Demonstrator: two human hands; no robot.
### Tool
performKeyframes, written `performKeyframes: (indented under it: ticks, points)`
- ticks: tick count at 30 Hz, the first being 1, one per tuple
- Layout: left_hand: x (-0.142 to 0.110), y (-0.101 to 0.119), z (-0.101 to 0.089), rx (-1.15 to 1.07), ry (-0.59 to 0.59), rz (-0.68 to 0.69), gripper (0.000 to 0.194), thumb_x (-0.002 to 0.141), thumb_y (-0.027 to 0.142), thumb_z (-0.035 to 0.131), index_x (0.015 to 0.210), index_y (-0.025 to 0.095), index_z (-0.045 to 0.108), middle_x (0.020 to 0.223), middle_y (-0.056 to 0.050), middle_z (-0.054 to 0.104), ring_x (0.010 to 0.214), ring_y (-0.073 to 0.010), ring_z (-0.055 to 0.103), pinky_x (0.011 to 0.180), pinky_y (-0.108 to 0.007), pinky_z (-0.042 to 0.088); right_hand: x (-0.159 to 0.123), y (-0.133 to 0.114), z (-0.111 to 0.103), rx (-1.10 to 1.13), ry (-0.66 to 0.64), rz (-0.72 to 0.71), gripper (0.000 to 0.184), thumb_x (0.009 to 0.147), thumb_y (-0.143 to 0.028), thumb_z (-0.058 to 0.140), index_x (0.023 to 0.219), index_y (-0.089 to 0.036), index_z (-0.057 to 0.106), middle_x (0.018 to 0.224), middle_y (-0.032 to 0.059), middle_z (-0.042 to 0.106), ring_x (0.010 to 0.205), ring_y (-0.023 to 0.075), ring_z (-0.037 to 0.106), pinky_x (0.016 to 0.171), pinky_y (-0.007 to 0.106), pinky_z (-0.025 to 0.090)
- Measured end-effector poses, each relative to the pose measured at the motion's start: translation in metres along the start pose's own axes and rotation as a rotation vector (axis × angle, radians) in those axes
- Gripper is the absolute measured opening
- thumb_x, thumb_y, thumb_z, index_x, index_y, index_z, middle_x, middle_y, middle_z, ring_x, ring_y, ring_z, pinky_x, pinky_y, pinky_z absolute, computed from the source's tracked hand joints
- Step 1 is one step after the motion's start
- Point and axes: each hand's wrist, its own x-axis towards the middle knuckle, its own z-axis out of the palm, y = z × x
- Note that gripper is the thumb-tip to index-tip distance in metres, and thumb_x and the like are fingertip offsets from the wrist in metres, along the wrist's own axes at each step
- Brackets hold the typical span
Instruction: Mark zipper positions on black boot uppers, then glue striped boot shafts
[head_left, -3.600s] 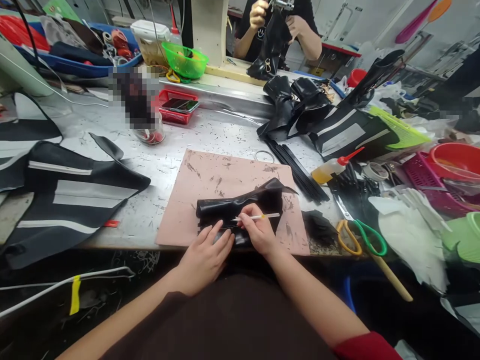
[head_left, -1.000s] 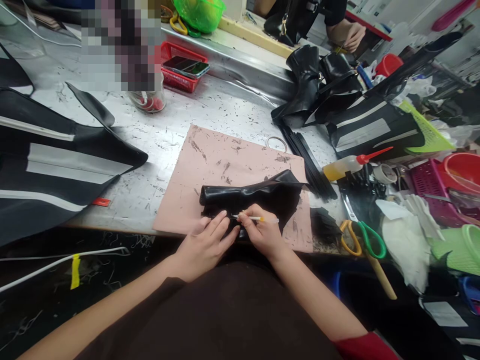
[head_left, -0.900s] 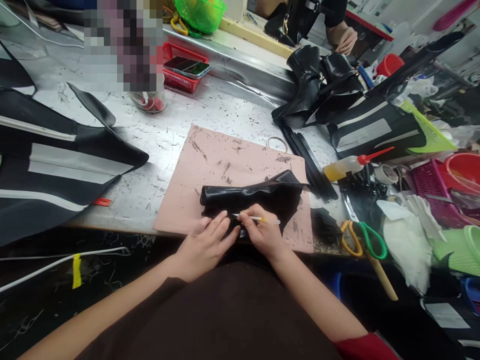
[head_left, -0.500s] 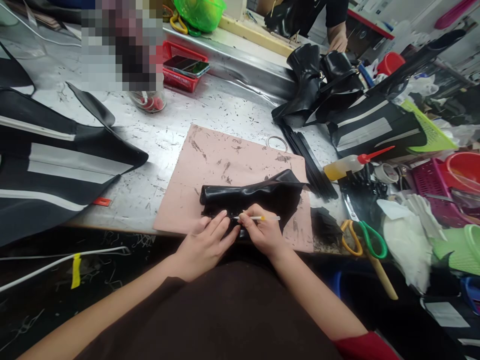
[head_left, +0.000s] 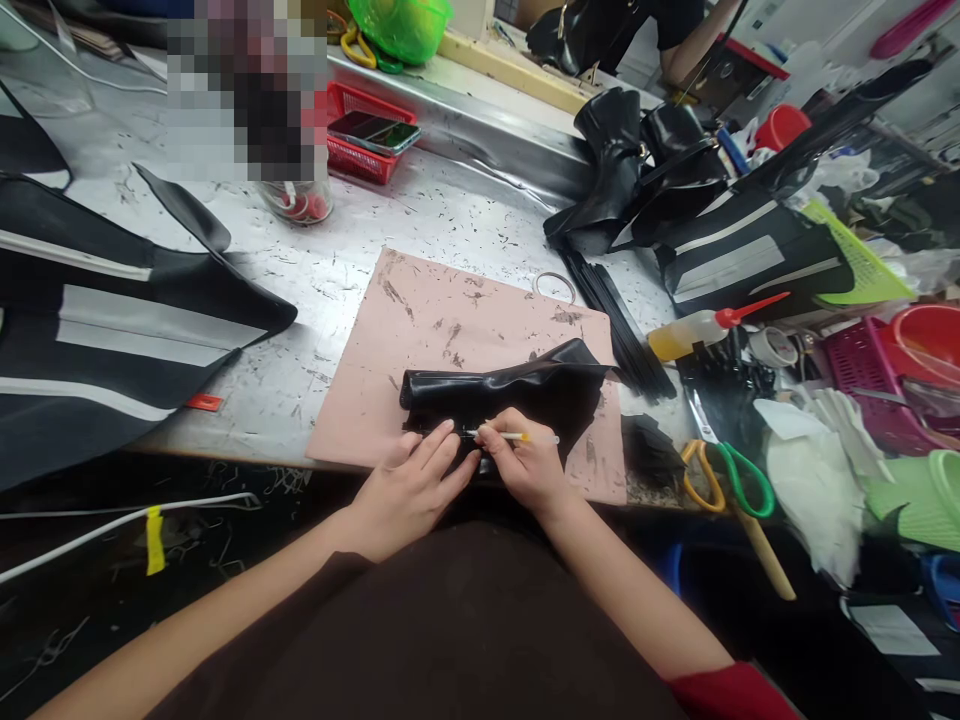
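A glossy black boot upper, apparently leather, lies folded on a pink board. My left hand rests on its near edge, fingers stretched out and pressing the black material down. Pinched in the fingers of my right hand is a slim pen with a pale, clear barrel. Its tip points left and meets the black material close to my left fingertips. The exact mark under the tip is too small to make out.
The pink board covers the table's front. Right of it are black strips, a yellow-liquid bottle and scissors. Black pieces with white strips lie left. Black boots stand behind; a co-worker's arm is beyond.
My right hand and the pen have shifted very slightly; the left hand stays put. At the back, the co-worker's hand has lifted up and away from the boots.
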Motion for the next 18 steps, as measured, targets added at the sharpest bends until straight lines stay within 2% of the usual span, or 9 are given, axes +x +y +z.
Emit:
performKeyframes:
  ticks: [18]
  points:
    - [-0.0001,0.0006,-0.0004,0.007,-0.021,-0.004,0.033,0.084,0.022,0.043,0.116,0.020,0.053,0.115,-0.010,0.059,0.114,-0.0235,0.048,0.086,-0.035,0.031,0.0004,0.0005,-0.0004,0.003,-0.022,0.033,0.020,0.083,-0.027,0.046,0.067,-0.019,0.054,0.062,0.0014,0.061,0.056,0.0116,0.056,0.055,0.023,0.044]
